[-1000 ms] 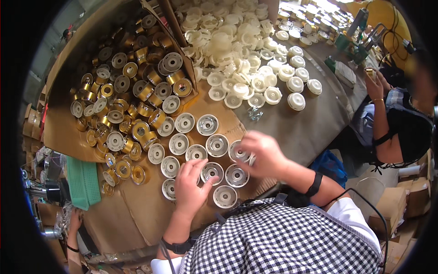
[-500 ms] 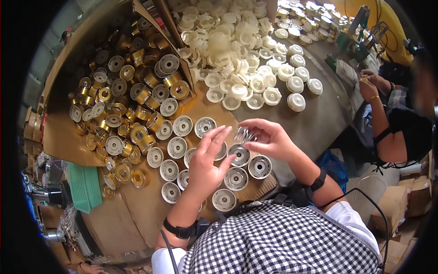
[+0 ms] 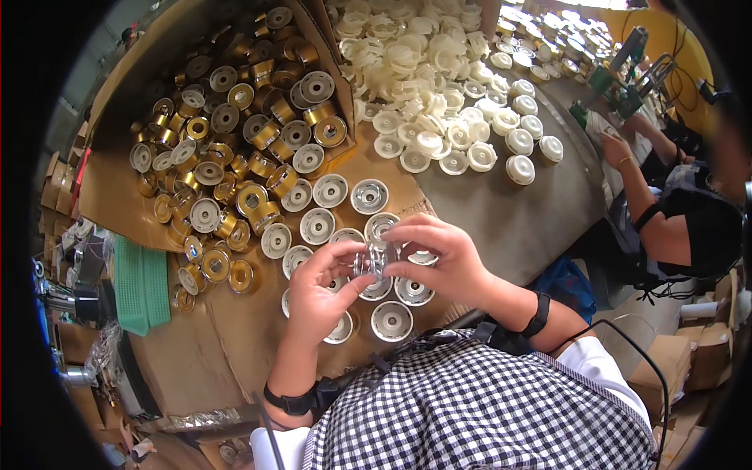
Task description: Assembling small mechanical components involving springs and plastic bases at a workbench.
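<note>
Between my two hands, just above the table, shiny metal coil springs [image 3: 374, 261] are held; whether they are tangled together I cannot tell. My left hand [image 3: 317, 291] pinches their left side with thumb and fingers. On the right side, the thumb and curled fingers of my right hand [image 3: 442, 258] grip them too. Below and around my hands stand round white-rimmed metal cups [image 3: 391, 321] in loose rows on brown cardboard [image 3: 235, 337]. Some of the cups are partly hidden by my fingers.
At the left, a cardboard box [image 3: 102, 168] spills gold and grey round parts [image 3: 223, 117]. White plastic caps [image 3: 407, 70] are heaped at the back, with several capped pieces [image 3: 520, 170] right of them. Green baskets [image 3: 141, 286] sit at far left. A co-worker's hand [image 3: 615, 149] is near a green tool [image 3: 619, 74].
My left hand has closed onto the springs that my right hand alone held before. Both hands have moved lower and come together. The whole view has shifted slightly.
</note>
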Tool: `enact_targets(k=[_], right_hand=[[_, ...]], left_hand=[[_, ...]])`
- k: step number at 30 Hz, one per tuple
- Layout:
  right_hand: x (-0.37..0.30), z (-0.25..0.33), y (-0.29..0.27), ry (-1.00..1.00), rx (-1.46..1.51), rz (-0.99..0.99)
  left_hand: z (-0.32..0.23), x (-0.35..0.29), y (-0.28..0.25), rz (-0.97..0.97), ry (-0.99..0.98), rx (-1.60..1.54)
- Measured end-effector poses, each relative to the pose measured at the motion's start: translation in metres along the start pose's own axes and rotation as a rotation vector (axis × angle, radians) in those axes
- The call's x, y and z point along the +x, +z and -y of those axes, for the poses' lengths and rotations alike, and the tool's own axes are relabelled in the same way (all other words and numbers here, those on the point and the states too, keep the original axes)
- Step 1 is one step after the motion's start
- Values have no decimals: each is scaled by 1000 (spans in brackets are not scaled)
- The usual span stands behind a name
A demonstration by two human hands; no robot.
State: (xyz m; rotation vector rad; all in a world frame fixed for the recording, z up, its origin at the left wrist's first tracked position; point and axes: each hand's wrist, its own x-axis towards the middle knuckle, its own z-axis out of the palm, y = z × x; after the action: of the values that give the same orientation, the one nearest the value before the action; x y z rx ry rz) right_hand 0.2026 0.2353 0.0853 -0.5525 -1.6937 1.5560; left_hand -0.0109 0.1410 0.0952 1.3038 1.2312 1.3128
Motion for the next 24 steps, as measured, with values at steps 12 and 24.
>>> enact_targets(k=[12, 24], right_hand=[[-6, -4, 3, -603, -678, 61], [-47, -31, 30, -277, -926, 620]], left_hand=[[23, -58, -55, 113, -526, -487], [44, -45, -26, -197, 58, 1089]])
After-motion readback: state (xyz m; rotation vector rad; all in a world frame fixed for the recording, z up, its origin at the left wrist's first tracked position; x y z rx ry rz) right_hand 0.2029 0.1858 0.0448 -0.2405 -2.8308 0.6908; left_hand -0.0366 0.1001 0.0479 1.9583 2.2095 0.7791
